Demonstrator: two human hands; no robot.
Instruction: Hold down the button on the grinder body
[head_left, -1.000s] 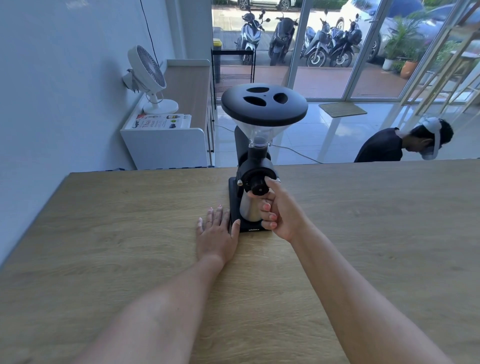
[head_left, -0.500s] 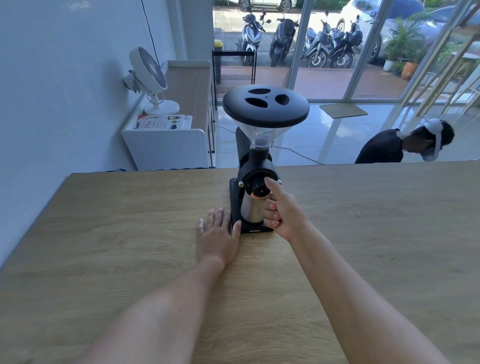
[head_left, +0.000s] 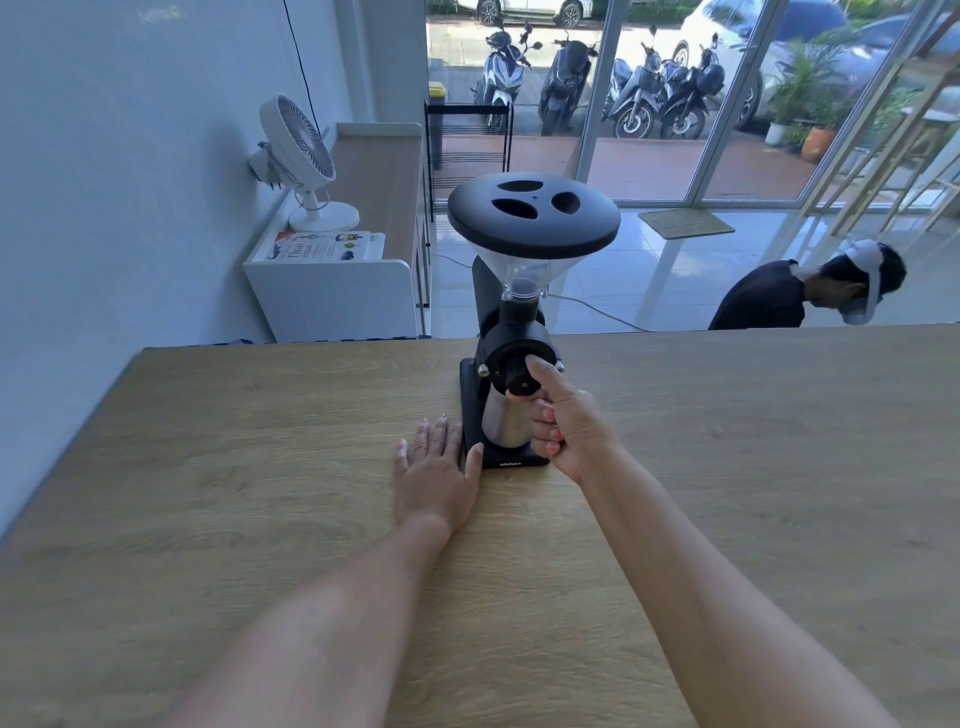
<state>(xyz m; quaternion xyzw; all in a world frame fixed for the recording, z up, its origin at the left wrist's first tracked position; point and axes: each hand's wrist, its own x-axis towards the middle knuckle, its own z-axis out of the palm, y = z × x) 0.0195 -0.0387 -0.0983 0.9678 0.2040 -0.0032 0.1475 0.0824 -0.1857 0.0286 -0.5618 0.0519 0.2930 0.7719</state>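
A black coffee grinder stands upright on the wooden table, topped by a clear hopper with a wide black lid. A steel cup sits under its spout on the black base. My right hand pinches the round black dial on the grinder's front, thumb on top and curled fingers below, beside the cup. My left hand lies flat on the table, fingers straight, its thumb touching the left edge of the grinder's base.
Beyond the table's far edge a person in a dark shirt bends down at the right. A white cabinet with a fan stands at the left wall. Glass doors and parked scooters lie behind. A cable runs across the tiled floor.
Both hands stay where they were. My right thumb has shifted slightly on the dial. The view has drifted a little.
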